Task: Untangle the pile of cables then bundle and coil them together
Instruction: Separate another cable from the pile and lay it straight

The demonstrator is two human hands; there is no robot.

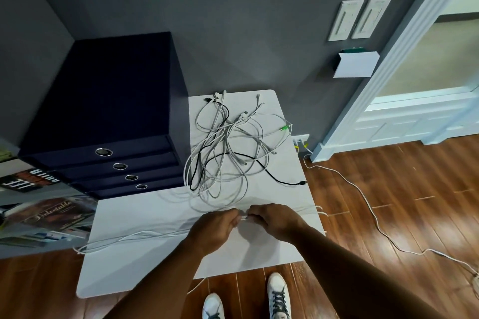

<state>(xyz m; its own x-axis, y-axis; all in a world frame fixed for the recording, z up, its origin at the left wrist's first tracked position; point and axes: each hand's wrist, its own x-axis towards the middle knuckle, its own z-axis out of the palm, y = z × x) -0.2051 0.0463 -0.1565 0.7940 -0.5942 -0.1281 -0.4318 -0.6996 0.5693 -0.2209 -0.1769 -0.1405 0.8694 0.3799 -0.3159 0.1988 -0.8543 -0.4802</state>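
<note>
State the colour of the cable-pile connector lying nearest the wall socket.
Bright green connector, seen best in the head view.

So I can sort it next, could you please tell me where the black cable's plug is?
Head view: the black cable's plug lies at the table's right edge, right of the tangled pile.

Smooth matt white bench [145, 261]. Smooth plastic-sheathed cable pile [228, 153], mostly white-grey, one black cable [295, 184] slightly glossy. Matt dark navy drawer unit [103, 90] with shiny metal ring pulls [103, 152]. Glossy reddish wood floor [388, 189]. Matt grey painted wall [233, 21]. Glossy white painted door trim [404, 46].
</note>
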